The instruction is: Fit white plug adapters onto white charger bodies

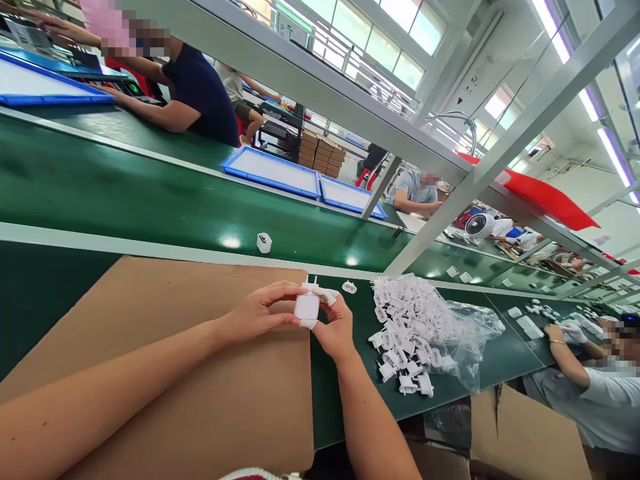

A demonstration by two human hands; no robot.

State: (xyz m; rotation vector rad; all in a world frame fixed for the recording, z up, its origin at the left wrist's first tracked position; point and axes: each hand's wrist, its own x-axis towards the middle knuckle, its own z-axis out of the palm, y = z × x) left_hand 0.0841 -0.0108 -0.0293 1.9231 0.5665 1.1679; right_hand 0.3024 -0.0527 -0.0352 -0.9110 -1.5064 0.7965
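Observation:
Between my two hands is a white plug-in charger (307, 307), held upright with its metal pins pointing up. My left hand (273, 307) grips its left side with thumb and fingers. On the other side, my right hand (336, 323) pinches it, with white coverings on the thumb and a fingertip. Just right of the charger, a small white plug piece (349, 287) lies on the green table. Farther right is a heap of white plug pieces (405, 333), partly on and beside a clear plastic bag (473, 340).
Brown cardboard (200, 373) covers the table under my arms. A white charger housing (264, 243) sits on the green conveyor belt (150, 193). Blue-rimmed trays (270, 172) stand beyond. A metal post (425, 233) rises ahead. A co-worker (585, 380) sits at right beside a cardboard box (530, 427).

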